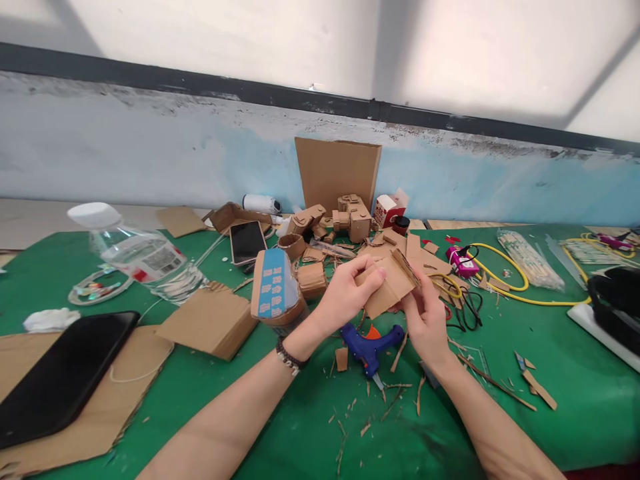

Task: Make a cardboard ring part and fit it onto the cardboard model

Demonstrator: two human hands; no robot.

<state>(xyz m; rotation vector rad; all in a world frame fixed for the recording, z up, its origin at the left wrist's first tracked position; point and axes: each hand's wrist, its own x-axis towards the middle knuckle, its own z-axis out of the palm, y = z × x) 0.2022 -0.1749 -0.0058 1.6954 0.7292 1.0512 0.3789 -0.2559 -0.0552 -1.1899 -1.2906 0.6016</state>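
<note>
Between both hands, above the table, is a small piece of cardboard with a folded-up edge on its right side. My left hand pinches it from the left, thumb on top. From the right, my right hand grips the folded edge, its fingers partly hidden behind the piece. Just below the hands a blue glue gun lies on the green table with its nozzle toward me. Left of my left hand stands a cardboard form with blue printed tape on its top.
A water bottle, a black tablet and a cardboard box are at left. Behind are a phone and a cardboard camera model. Yellow cable, a purple socket and bagged sticks lie right. Scraps litter the green table.
</note>
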